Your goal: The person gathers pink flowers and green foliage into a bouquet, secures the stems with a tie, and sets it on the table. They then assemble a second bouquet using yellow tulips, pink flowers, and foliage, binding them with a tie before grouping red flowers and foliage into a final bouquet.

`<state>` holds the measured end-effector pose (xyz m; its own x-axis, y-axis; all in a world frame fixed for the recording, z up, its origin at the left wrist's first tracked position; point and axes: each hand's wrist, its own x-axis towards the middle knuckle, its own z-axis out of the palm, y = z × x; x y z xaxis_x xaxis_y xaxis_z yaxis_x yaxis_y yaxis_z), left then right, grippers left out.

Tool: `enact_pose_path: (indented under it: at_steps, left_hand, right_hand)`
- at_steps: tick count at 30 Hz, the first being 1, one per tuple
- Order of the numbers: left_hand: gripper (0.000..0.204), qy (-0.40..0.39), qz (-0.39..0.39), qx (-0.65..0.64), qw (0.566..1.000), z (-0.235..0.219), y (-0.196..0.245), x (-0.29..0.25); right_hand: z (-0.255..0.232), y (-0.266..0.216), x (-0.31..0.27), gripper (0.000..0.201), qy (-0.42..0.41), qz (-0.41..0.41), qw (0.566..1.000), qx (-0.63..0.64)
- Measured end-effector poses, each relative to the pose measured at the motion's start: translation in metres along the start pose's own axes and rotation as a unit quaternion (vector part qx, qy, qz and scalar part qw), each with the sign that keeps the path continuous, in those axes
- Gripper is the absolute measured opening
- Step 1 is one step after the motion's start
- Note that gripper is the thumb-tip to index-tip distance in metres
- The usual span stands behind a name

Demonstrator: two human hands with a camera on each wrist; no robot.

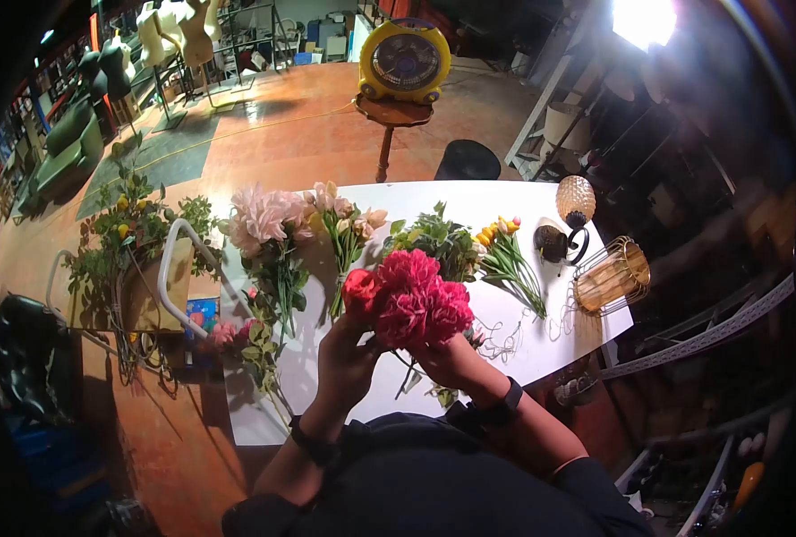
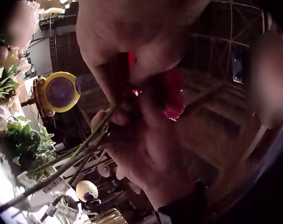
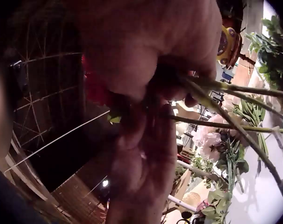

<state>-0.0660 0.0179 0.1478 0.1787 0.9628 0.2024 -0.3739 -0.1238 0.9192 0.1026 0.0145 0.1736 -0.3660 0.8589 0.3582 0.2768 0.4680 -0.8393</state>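
Both hands are close together over the front of the table, just under a bunch of deep pink artificial flowers (image 1: 423,300) with ruffled blooms. A red artificial flower (image 1: 360,290) sits at the bunch's left side, above my left hand (image 1: 344,358). That hand's fingers curl round stems right below the blooms. My right hand (image 1: 456,362) grips the bunch from the other side, its fingers meeting the left ones. Several long stems (image 3: 239,126) run out from between the hands in the right wrist view. Paper tags (image 2: 52,185) hang near the stems in the left wrist view.
On the white table (image 1: 326,412) lie pale pink flowers (image 1: 268,219), leafy greenery (image 1: 438,237), orange-yellow tulips (image 1: 505,234) and a pink-flowered stem (image 1: 259,345). A wall lamp (image 1: 554,242) and wire cage shade (image 1: 612,276) stand right. A yellow fan (image 1: 405,61) is behind.
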Motion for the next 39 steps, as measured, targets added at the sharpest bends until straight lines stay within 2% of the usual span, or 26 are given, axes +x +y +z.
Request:
enact_pose_path:
  at_steps: [1,2,5,6,9,10,11,13,16,20,22,25,27,28,31,32,33,35,36,37,39]
  left_hand:
    - [0.04,-0.017,0.044,0.066,0.997,0.0,0.001,0.0]
    - [0.042,-0.022,0.072,0.112,0.991,0.0,0.001,0.001]
    - [0.041,-0.011,0.042,0.142,0.989,-0.005,-0.004,-0.005]
    - [0.036,0.007,0.064,0.198,0.978,-0.004,-0.001,-0.006]
    - [0.031,-0.021,0.1,0.172,0.98,-0.01,-0.015,-0.008]
    - [0.03,-0.005,0.116,0.171,0.978,-0.007,-0.012,-0.007]
    - [0.03,-0.007,0.116,0.171,0.978,-0.009,-0.012,-0.006]
    - [0.031,-0.039,0.148,0.203,0.967,-0.015,-0.014,-0.002]
    - [0.024,-0.079,0.139,0.226,0.961,-0.014,-0.004,-0.002]
    - [0.021,-0.065,0.132,0.269,0.952,-0.006,0.013,-0.001]
    - [0.026,-0.114,0.143,0.306,0.934,-0.01,0.012,-0.002]
    - [0.035,-0.142,0.149,0.346,0.916,-0.007,0.016,-0.001]
    - [0.034,-0.122,0.178,0.334,0.918,-0.008,0.005,0.0]
    - [0.034,-0.102,0.207,0.321,0.918,-0.007,0.001,0.0]
    - [0.032,-0.105,0.212,0.361,0.902,0.002,0.007,-0.001]
    - [0.032,-0.087,0.142,0.315,0.934,0.008,0.01,-0.004]
    - [0.032,-0.082,0.139,0.316,0.935,0.012,0.013,-0.001]
    - [0.033,-0.141,0.243,0.398,0.873,0.009,0.019,0.008]
    - [0.034,-0.142,0.236,0.396,0.876,0.001,0.019,0.002]
    - [0.05,-0.201,0.193,0.417,0.865,-0.009,0.013,-0.002]
    - [0.054,-0.239,0.06,0.407,0.88,-0.022,0.015,-0.009]
  right_hand:
    - [0.0,-0.004,0.001,0.026,-0.019,-0.015,1.0,0.008]
    - [0.002,-0.003,-0.002,0.026,-0.019,0.022,0.999,0.02]
    - [0.005,-0.007,-0.006,0.027,-0.035,0.037,0.997,0.049]
    - [0.002,-0.009,-0.007,0.027,-0.056,0.06,0.996,0.041]
    - [0.003,0.007,-0.016,0.028,-0.059,0.072,0.994,0.065]
    - [-0.001,-0.003,-0.015,0.029,-0.078,0.153,0.978,0.118]
    - [0.0,-0.001,-0.015,0.029,-0.077,0.153,0.978,0.118]
    - [0.002,0.006,-0.015,0.03,-0.065,0.096,0.989,0.087]
    - [0.0,0.0,-0.013,0.032,-0.047,0.047,0.996,0.064]
    - [-0.006,0.005,-0.014,0.038,-0.083,0.028,0.996,0.007]
    - [-0.002,0.01,-0.015,0.042,-0.12,0.025,0.992,0.006]
    - [-0.004,0.006,-0.02,0.045,-0.116,0.015,0.993,0.021]
    - [-0.003,0.006,-0.021,0.045,-0.114,0.004,0.993,0.012]
    - [-0.001,0.006,-0.02,0.044,-0.097,-0.011,0.995,-0.003]
    - [0.006,0.006,-0.016,0.042,-0.064,-0.042,0.997,-0.033]
    - [0.009,0.007,-0.017,0.041,-0.034,-0.043,0.997,-0.047]
    - [0.012,0.007,-0.018,0.04,-0.008,-0.045,0.997,-0.058]
    - [0.016,0.005,-0.013,0.034,0.035,-0.015,0.999,0.011]
    - [0.016,0.01,-0.017,0.032,0.017,0.052,0.995,0.084]
    - [0.013,0.015,-0.021,0.03,-0.003,0.121,0.981,0.154]
    - [0.005,0.018,-0.024,0.027,-0.025,0.157,0.973,0.166]
